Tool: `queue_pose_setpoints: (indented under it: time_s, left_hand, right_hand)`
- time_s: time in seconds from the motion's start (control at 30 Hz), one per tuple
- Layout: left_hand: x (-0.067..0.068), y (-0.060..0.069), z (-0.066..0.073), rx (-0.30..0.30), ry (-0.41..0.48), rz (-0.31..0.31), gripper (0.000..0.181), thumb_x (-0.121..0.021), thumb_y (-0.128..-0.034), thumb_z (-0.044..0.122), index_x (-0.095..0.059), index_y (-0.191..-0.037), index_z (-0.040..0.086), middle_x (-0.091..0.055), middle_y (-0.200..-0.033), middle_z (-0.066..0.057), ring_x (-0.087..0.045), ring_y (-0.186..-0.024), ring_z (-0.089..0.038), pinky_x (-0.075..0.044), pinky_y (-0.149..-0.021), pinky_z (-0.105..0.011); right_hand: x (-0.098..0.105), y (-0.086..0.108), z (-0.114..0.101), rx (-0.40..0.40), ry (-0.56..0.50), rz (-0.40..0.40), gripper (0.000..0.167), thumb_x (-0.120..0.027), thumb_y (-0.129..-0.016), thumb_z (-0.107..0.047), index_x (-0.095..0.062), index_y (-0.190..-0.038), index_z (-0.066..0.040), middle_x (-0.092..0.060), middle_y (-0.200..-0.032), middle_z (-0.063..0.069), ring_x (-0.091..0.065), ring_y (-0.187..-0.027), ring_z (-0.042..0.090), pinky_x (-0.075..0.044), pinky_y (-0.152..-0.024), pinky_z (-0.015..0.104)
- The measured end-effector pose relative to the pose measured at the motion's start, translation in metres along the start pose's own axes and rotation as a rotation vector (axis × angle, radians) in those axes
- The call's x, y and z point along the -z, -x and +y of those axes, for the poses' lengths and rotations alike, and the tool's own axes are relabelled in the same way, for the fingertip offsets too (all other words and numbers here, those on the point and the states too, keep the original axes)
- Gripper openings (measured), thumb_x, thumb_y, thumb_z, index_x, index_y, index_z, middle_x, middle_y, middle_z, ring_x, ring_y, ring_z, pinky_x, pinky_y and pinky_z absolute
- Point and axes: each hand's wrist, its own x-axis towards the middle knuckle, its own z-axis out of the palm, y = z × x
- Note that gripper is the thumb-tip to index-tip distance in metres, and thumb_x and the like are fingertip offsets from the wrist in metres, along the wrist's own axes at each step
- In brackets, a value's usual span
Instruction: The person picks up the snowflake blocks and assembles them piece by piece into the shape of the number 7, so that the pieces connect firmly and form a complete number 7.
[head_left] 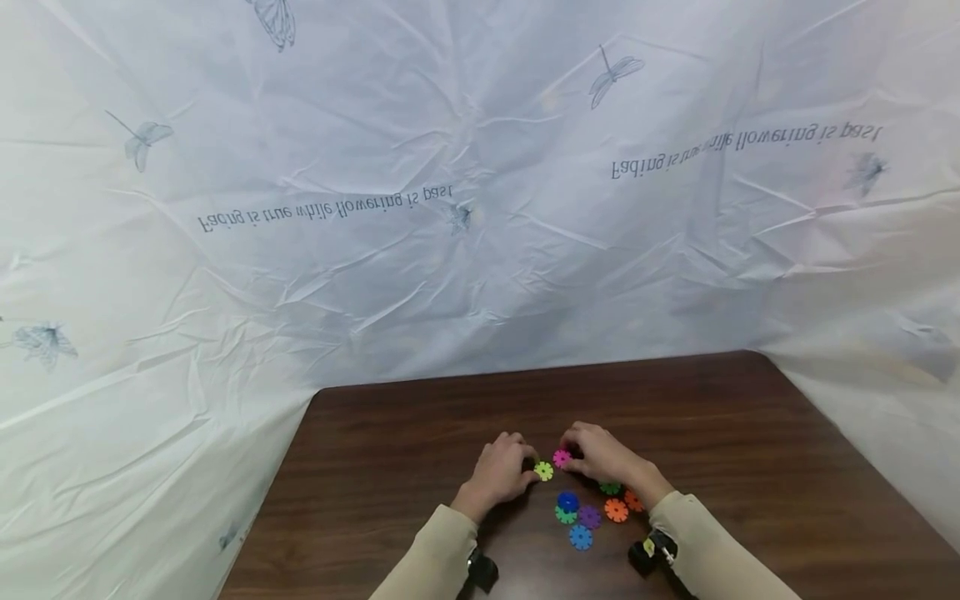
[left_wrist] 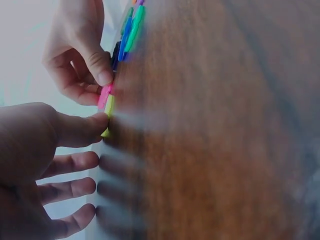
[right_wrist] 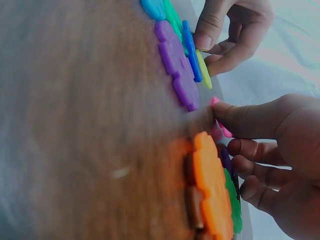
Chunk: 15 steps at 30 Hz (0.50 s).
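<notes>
Between thumb and index finger, my left hand point(head_left: 501, 468) pinches a yellow-green snowflake disc point(head_left: 543, 472), a flat plastic building piece with a notched rim. My right hand point(head_left: 602, 454) holds a pink snowflake disc point(head_left: 562, 459) by its edge. The two discs are close together in the head view, with a small gap between them. In the left wrist view the yellow-green disc point(left_wrist: 109, 114) appears edge-on, low over the table, and the other left fingers are spread. The right wrist view shows my right thumb on the pink disc point(right_wrist: 218, 116).
Nearer me on the brown table point(head_left: 360, 500) lie a dark blue disc point(head_left: 567, 502) overlapping a green one point(head_left: 566, 517), a purple disc point(head_left: 590, 517) and a light blue disc point(head_left: 581, 537). Orange discs point(head_left: 616, 510) and another green disc point(head_left: 610, 488) lie by my right forearm. White printed sheeting point(head_left: 480, 275) surrounds the table.
</notes>
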Motion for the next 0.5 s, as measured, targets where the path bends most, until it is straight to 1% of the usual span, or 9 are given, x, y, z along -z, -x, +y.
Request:
queue_pose_setpoints:
  time_s: [0.13, 0.23, 0.33, 0.43, 0.5]
  left_hand:
    - [0.0003, -0.0023, 0.0026, -0.002, 0.015, -0.001, 0.013, -0.074, -0.0864, 0.032, -0.073, -0.094, 0.022, -0.063, -0.099, 0.006, -0.055, -0.093, -0.015, -0.048, -0.075, -0.038]
    - [-0.0011, -0.0028, 0.0042, 0.012, 0.034, -0.015, 0.019, -0.074, -0.0858, 0.032, -0.073, -0.100, 0.020, -0.063, -0.101, 0.005, -0.055, -0.096, -0.016, -0.048, -0.077, -0.040]
    - [-0.0026, -0.0027, 0.0052, 0.027, 0.043, -0.033, 0.029, -0.074, -0.0855, 0.038, -0.073, -0.107, 0.019, -0.062, -0.101, 0.005, -0.054, -0.095, -0.015, -0.046, -0.077, -0.037]
    - [-0.0031, -0.0031, 0.0061, 0.023, 0.033, -0.027, 0.034, -0.072, -0.0851, 0.044, -0.074, -0.108, 0.019, -0.061, -0.097, 0.005, -0.053, -0.091, -0.014, -0.043, -0.072, -0.034]
    - [-0.0030, -0.0033, 0.0068, 0.019, 0.021, -0.017, 0.034, -0.072, -0.0855, 0.046, -0.074, -0.108, 0.020, -0.061, -0.097, 0.005, -0.053, -0.090, -0.014, -0.043, -0.071, -0.033]
  right_hand:
    - [0.0019, -0.0012, -0.0010, -0.019, -0.021, 0.008, 0.019, -0.075, -0.087, -0.025, -0.063, -0.098, -0.016, -0.059, -0.089, -0.005, -0.054, -0.076, 0.008, -0.046, -0.063, 0.025]
    - [0.0023, -0.0017, -0.0021, -0.024, -0.049, -0.005, 0.018, -0.075, -0.087, -0.022, -0.063, -0.099, -0.015, -0.060, -0.087, -0.004, -0.055, -0.075, 0.007, -0.047, -0.063, 0.025]
    - [0.0021, -0.0014, -0.0029, -0.028, -0.066, -0.018, 0.019, -0.074, -0.087, -0.019, -0.064, -0.102, -0.013, -0.062, -0.088, -0.004, -0.056, -0.075, 0.005, -0.048, -0.063, 0.024]
    - [0.0022, -0.0013, -0.0029, -0.030, -0.068, -0.016, 0.019, -0.074, -0.087, -0.018, -0.065, -0.102, -0.012, -0.063, -0.088, -0.003, -0.057, -0.075, 0.005, -0.049, -0.063, 0.025]
    - [0.0026, -0.0016, -0.0023, -0.027, -0.065, -0.010, 0.019, -0.074, -0.087, -0.017, -0.065, -0.102, -0.012, -0.063, -0.088, -0.003, -0.057, -0.074, 0.005, -0.049, -0.063, 0.025]
